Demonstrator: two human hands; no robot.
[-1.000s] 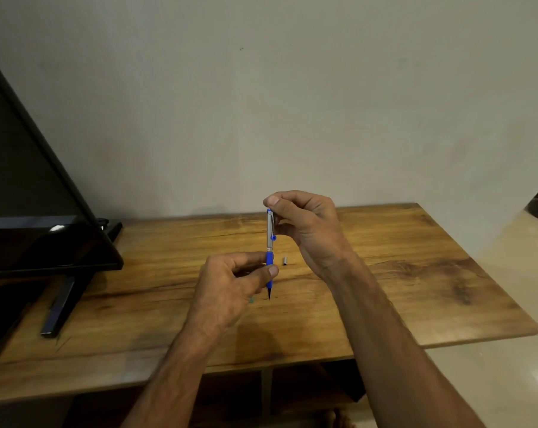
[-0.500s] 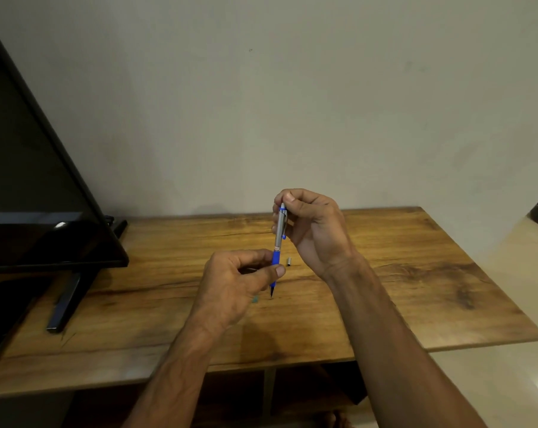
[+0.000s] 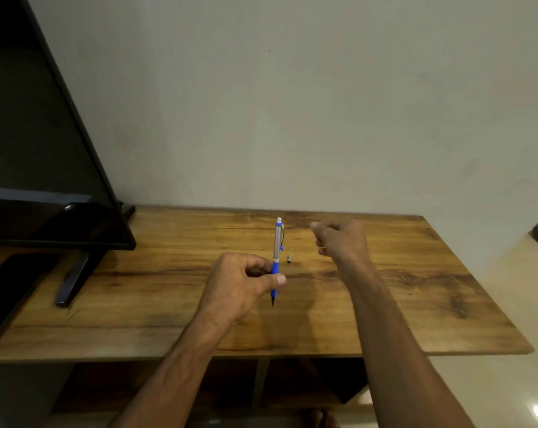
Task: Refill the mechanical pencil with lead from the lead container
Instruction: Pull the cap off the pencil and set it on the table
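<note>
**Pencil upright in left hand, right hand off to the side**

- Landmark: small grey cap (image 3: 289, 258), lying on the wooden table (image 3: 416, 288).
- Mechanical pencil (image 3: 277, 242): just left of the cap in the picture, held above the tabletop, near vertical. Dark tip down, white end up, grey upper barrel with clip facing the cap, blue grip section below.
- Left hand (image 3: 239, 285): left of the cap and nearer the camera. Fingers curled round the blue grip, thumb pressed across its front. Tip sticks out below the thumb and looks clear of the wood.
- Right hand (image 3: 341, 242): right of the cap, apart from cap and pencil. Fingers curled inward, motion-blurred. Can't tell whether it pinches anything.
- TV (image 3: 45, 149): well left of the cap, black screen dark, its foot (image 3: 73, 279) on the tabletop.
- Dark flat slab (image 3: 8, 291): farther left of the cap than the TV foot, at the frame edge. Can't tell what it is.
</note>
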